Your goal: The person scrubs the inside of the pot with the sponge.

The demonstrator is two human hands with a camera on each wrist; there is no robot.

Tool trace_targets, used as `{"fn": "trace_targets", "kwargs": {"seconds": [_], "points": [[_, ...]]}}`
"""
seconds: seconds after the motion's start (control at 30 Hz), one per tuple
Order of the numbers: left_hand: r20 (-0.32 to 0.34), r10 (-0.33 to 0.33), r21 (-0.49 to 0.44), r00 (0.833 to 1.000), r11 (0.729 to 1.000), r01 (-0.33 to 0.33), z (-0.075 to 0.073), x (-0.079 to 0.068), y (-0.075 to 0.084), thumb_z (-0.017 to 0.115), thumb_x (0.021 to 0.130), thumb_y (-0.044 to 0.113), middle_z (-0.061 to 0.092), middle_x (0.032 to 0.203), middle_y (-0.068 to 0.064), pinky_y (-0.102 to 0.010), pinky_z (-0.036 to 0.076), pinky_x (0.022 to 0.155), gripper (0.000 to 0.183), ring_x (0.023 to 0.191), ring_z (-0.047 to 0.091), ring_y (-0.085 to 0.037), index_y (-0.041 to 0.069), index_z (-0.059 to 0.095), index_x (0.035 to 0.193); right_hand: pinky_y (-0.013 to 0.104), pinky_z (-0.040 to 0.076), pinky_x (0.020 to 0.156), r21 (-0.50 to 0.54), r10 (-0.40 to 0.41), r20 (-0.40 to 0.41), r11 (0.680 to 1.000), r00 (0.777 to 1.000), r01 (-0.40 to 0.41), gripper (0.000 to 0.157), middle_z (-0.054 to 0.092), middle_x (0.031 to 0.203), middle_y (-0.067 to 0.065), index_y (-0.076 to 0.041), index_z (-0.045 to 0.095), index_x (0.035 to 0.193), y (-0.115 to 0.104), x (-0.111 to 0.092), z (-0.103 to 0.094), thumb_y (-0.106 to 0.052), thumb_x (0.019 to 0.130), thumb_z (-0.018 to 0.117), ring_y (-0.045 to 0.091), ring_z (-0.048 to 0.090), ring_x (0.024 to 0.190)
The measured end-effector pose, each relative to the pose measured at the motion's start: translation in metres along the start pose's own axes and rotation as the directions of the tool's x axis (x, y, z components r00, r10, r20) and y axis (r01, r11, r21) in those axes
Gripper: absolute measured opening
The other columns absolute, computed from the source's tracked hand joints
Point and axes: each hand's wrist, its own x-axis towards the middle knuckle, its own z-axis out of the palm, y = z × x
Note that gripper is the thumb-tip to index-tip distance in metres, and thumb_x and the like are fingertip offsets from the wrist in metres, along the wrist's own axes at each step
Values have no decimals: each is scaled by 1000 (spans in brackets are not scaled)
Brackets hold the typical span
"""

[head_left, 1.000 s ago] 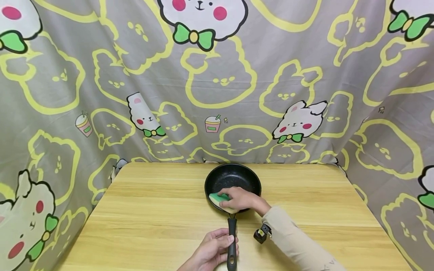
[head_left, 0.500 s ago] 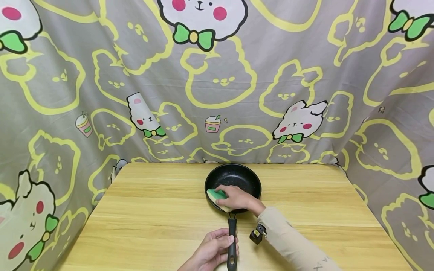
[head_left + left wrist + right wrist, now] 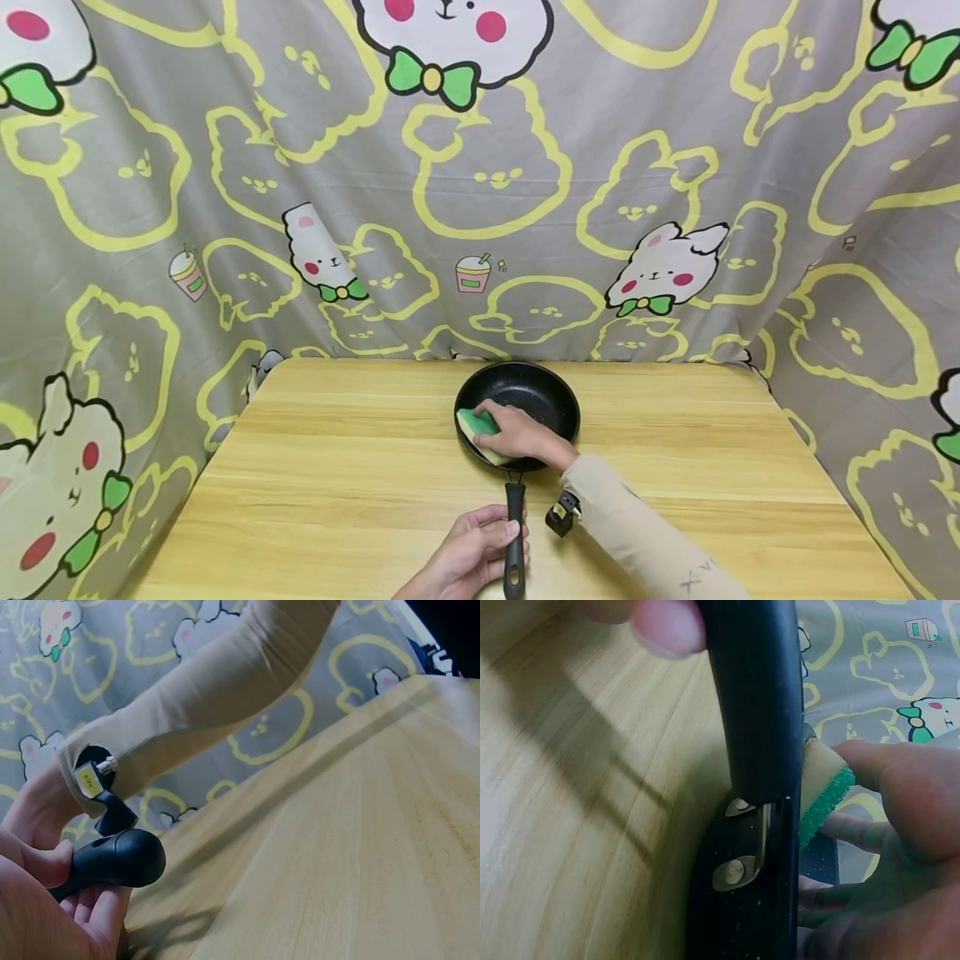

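no readable writing or brand on anything. one black frying pan [image 3: 517, 400] sits on the wooden counter [image 3: 337, 467], one green-and-yellow sponge [image 3: 474, 427] inside it at the near-left rim, the right hand [image 3: 519, 435] fingers curled on it. left hand [image 3: 468, 560] fingers wrap the pan handle [image 3: 513, 533].

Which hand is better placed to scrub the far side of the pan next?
Right. The right hand already grips the sponge inside the pan, while the left hand grips the handle at the near edge, probably steadying it.
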Motion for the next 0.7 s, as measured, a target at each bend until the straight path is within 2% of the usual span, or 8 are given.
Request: {"fn": "trace_targets", "kwargs": {"seconds": [0.17,0.43,0.7], "points": [[-2,-5,-1,1000,1000,5,0,1,0,62,101,6,69,97,-8,-36,61,80,29,84,70,-17,-6,58,127,44,51,84,-4,17,-4,1000,1000,-17,44,65,118,15,-13,58,135,-2,3,-1,-27,96,73,26,59,99],[-4,0,-9,1000,1000,0,0,1,-1,62,101,5,70,96,-7,-36,61,79,27,83,70,-17,-6,59,126,41,51,79,6,44,-23,999,999,-44,46,63,108,12,-13,55,135,-2,8,1,-29,96,73,24,58,93],[-22,-7,-6,1000,1000,7,0,1,-2,63,101,5,70,97,-8,-36,61,79,28,84,70,-17,-5,59,126,41,50,76,12,97,-25,995,995,-97,49,59,113,15,-16,52,139,-2,13,4,-33,97,71,27,55,96]]}}
